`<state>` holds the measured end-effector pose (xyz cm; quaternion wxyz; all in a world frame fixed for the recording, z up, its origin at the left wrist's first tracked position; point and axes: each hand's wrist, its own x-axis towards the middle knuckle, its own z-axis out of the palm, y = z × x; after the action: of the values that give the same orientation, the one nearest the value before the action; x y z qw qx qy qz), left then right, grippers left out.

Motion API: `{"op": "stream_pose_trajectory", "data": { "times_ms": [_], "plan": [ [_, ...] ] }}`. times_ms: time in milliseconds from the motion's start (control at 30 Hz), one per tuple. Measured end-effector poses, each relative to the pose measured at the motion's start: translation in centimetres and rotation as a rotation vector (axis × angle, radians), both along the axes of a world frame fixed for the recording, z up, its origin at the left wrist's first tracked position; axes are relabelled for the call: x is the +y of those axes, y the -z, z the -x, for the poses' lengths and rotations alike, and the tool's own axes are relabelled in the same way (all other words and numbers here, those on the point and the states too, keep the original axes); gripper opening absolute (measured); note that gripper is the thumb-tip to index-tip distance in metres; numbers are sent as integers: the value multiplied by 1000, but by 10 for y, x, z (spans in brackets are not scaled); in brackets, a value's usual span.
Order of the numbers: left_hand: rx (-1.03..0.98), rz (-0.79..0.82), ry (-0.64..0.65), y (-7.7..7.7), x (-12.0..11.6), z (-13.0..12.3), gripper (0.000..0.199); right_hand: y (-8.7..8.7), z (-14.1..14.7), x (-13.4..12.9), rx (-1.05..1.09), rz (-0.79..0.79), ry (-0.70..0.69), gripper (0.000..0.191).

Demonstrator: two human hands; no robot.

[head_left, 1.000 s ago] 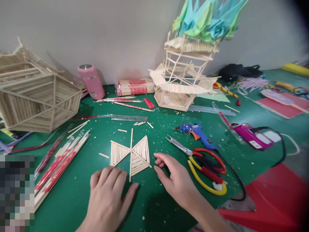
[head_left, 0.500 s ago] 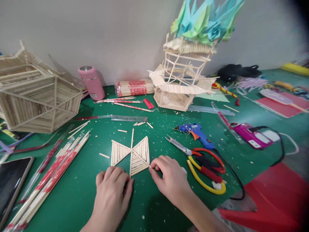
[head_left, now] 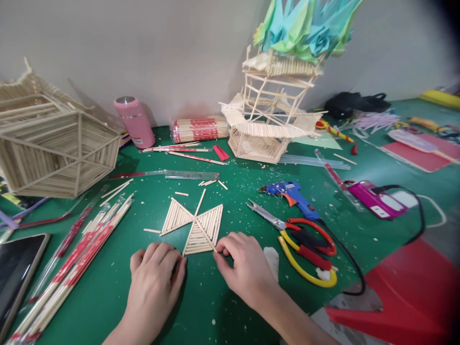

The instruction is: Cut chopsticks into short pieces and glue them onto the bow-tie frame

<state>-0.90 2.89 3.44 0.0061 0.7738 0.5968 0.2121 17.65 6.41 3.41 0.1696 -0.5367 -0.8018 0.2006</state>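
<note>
A flat stick frame (head_left: pixel 205 239) lies on the green table, its spokes meeting at a centre and three of its wedges filled with short wooden sticks. My right hand (head_left: pixel 240 262) pinches the outer end of the frame's lower right spoke between thumb and fingers. At the end of the lower left spoke, my left hand (head_left: pixel 158 275) has its thumb and forefinger closed on the tip, fingers curled. A loose short stick (head_left: pixel 152 231) lies left of the frame, and another stick piece (head_left: pixel 181 194) lies above it.
Scissors (head_left: pixel 287 235) and a blue glue gun (head_left: pixel 289 194) with its cord lie to the right. Bundled sticks (head_left: pixel 82 258) and a phone (head_left: pixel 21 261) are at left. Behind stand a stick dome (head_left: pixel 61 148), a pink flask (head_left: pixel 134 122) and a stick tower (head_left: pixel 273 110) with paper on top.
The stick frame has turned clockwise on the table, its lower spokes swinging left. Both my hands have shifted left with the spoke ends.
</note>
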Motion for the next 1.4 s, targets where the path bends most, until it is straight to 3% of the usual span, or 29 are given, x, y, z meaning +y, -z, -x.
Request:
{"op": "stream_pose_trajectory", "data": {
  "times_ms": [400, 567, 1167, 1300, 1400],
  "plan": [
    [-26, -4, 76, 4, -16, 1, 4, -10, -17, -17, 26, -27, 0, 1],
    [29, -101, 122, 8, -14, -1, 21, -9, -14, -15, 100, -69, 6, 4],
    [102, -171, 141, 20, -7, 0, 17, -3, -7, -12, 104, -62, -7, 9],
    [107, -173, 147, 19, -8, 0, 17, -14, -15, -2, 112, -130, -16, 7],
    [20, -143, 91, 19, -11, -4, 17, -25, -22, 20, 66, -176, -24, 9]
  ]
}}
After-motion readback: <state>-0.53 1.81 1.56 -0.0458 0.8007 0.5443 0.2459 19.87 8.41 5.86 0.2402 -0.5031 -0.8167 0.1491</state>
